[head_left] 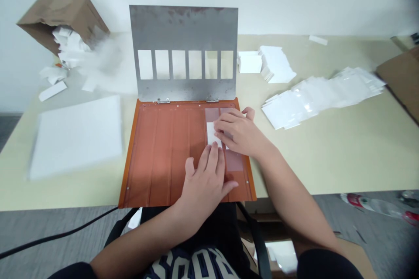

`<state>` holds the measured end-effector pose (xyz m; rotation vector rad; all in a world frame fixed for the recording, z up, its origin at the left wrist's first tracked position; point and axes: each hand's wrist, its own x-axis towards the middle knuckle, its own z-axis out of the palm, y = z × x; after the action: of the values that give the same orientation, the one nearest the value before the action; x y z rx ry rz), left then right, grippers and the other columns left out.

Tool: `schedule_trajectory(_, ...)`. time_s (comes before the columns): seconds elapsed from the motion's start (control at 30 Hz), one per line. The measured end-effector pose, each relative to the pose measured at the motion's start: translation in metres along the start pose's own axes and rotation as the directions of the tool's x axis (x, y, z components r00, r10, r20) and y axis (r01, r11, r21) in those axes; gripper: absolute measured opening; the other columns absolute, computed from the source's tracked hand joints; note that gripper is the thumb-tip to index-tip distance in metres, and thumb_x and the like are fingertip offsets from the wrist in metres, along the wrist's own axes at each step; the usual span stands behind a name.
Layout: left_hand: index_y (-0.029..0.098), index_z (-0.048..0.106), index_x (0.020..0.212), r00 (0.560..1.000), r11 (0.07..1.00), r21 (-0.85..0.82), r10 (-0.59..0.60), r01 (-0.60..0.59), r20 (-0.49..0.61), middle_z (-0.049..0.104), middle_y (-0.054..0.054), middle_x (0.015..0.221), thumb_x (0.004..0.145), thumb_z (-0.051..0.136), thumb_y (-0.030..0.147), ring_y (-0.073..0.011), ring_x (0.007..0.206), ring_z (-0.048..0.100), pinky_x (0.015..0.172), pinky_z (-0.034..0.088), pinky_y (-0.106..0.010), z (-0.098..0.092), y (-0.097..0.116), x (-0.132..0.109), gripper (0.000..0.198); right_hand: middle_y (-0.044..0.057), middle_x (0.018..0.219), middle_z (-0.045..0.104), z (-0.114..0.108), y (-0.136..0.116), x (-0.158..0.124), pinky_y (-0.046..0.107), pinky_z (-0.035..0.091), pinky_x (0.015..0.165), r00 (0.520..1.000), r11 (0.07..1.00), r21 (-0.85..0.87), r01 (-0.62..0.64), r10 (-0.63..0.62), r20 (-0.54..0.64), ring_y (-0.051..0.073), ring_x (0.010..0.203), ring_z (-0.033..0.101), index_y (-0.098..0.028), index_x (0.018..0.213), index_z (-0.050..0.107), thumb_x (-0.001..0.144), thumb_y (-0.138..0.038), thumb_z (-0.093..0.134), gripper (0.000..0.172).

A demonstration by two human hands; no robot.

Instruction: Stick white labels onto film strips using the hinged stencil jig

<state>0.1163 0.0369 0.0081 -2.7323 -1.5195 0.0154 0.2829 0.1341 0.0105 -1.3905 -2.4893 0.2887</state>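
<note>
A small white card lies on the orange-brown board of a hinged metal jig. My right hand is bent over the card's right side, its thumb and fingertips closed at the edge. From below, my left hand reaches in with fingers stretched out, the tips touching the card's lower end. A thin translucent piece lies flat beside the hands, and part of another shows above them. My right hand partly hides a second white piece. The grey lid, with a row of rectangular windows, stands raised behind the board.
Stacked white cards stand behind right, near a spread row of clear sleeves. On the left are a white sheet and an open cardboard box spilling white scraps. A black cable runs below the table edge.
</note>
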Motion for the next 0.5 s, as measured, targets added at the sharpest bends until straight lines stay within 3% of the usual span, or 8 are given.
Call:
schedule_trajectory(0.27,0.013,0.047,0.144,1.0,1.0,-0.012,-0.003,0.003,0.008,0.044,-0.013,0.153,0.097,0.037,0.059,-0.0306,0.133,0.048,0.096,0.045,-0.047,-0.0037,-0.001,0.001,0.066,0.002,0.099,0.071,0.0017,0.0007,-0.0015,0.042,0.019,0.082,1.0,1.0,0.007,-0.025,0.025,-0.011,0.024,0.103,0.054,-0.021,0.085,0.061,0.094,-0.023,0.051,0.013)
schedule_trajectory(0.37,0.013,0.047,0.144,1.0,1.0,-0.024,-0.007,0.007,0.01,0.043,-0.013,0.153,0.096,0.039,0.06,-0.0305,0.133,0.048,0.096,0.045,-0.049,-0.004,-0.0008,0.0021,0.067,0.004,0.11,0.071,0.0029,0.0007,-0.0019,0.045,0.02,0.087,0.997,0.998,0.007,-0.057,0.057,-0.051,0.027,0.109,0.054,-0.024,0.098,0.063,0.094,-0.026,0.053,0.011)
schedule_trajectory(0.5,0.012,0.048,0.143,1.0,0.999,-0.044,-0.012,0.013,0.013,0.045,-0.012,0.152,0.096,0.04,0.059,-0.0298,0.133,0.047,0.096,0.045,-0.049,-0.0048,-0.0001,0.0033,0.067,0.008,0.137,0.061,0.0055,0.0026,-0.0016,0.051,0.017,0.096,0.997,0.999,-0.005,-0.054,0.053,-0.055,0.031,0.124,0.048,-0.025,0.125,0.057,0.094,-0.028,0.05,0.032)
